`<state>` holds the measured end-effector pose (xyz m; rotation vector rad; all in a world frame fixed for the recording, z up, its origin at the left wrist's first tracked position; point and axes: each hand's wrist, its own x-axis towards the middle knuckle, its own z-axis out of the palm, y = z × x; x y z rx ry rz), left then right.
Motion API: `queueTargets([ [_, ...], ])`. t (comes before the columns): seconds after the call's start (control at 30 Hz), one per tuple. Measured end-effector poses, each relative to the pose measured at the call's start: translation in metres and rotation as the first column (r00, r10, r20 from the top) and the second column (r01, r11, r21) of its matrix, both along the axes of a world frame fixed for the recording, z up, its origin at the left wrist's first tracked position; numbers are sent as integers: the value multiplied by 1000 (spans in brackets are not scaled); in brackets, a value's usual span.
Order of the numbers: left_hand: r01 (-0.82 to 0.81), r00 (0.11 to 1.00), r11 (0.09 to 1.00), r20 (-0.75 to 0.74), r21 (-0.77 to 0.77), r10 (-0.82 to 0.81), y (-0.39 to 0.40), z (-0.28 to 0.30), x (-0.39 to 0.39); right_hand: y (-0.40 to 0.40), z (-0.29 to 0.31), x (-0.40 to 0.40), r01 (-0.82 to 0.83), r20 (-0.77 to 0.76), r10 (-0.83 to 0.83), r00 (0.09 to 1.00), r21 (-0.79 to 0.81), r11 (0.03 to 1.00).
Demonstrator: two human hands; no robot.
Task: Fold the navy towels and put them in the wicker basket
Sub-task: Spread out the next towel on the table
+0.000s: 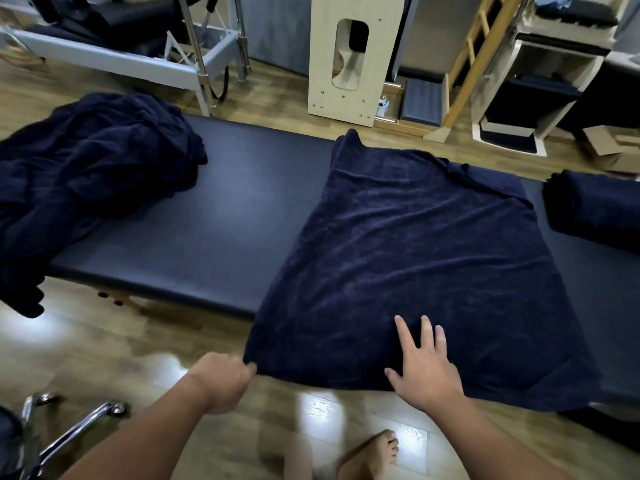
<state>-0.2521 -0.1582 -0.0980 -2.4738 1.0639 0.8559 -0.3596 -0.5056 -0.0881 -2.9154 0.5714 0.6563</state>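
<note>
Plainly, no wicker basket showed in the head view, so nothing could be said of what it held. One navy towel [415,265] lay spread across the padded table [221,216], its near edge hanging over the table's side toward the person. The left hand [223,382] pinched the towel's near left corner, fingers curled round the cloth. The right hand [424,365] lay flat on the towel near that same edge, fingers straight and spread, holding nothing.

At the table's left end sat a heap [86,168] of unfolded navy towels, part of it spilling off the side; how many were in it could not be told. At the right end a folded or rolled towel [595,209] lay just beside the spread one.

Beyond the table stood a grey metal frame [138,57], a pale wooden stand [349,57], a wooden ladder [474,60] and a cardboard box [613,150]. Nearer, on the wood floor [138,344], a chrome chair base [69,427] sat at lower left, and one bare foot [374,452] was in view.
</note>
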Motion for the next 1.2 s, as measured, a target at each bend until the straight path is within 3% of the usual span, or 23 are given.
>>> queueTargets([
  [0.1, 34, 999, 999, -5, -42, -34, -24, 7, 7, -4, 8, 4, -22, 16, 23, 1000, -70, 997],
  [0.2, 2, 997, 982, 77, -190, 13, -51, 12, 25, -11, 16, 18, -30, 42, 34, 999, -89, 996],
  [0.33, -107, 958, 888, 191, -448, 212, -92, 20, 60, -30, 22, 44, -21, 50, 20, 999, 19, 1000],
  [0.43, -149, 906, 833, 264, -533, 331, -119, 19, 98, -50, 17, 72, -35, 38, 31, 999, 119, 992],
  [0.53, -232, 893, 846, 240, -480, 381, -148, 22, 136, -71, 9, 104, -47, 78, 35, 996, 162, 986],
  [0.7, 1, 956, 949, 279, -316, 91, -216, 20, 185, -116, 2, 162, 61, 194, -91, 977, 156, 986],
  [0.77, 5, 980, 965, 193, -264, 48, -259, 16, 202, -143, 1, 184, 133, 168, -158, 973, 151, 980],
  [0.87, -145, 987, 969, 33, -202, 155, -320, 12, 230, -188, 0, 215, 208, 116, -227, 967, 156, 966],
  [1.0, -158, 981, 964, 80, -213, 178, -390, 7, 270, -248, -4, 254, 263, 107, -284, 953, 176, 949],
  [1.1, -246, 967, 950, 18, -195, 254, -437, 11, 303, -290, -4, 285, 293, 231, -311, 922, 108, 950],
  [1.2, -299, 954, 953, -36, -55, 298, -468, 20, 325, -322, -1, 316, 329, 403, -349, 846, 120, 937],
])
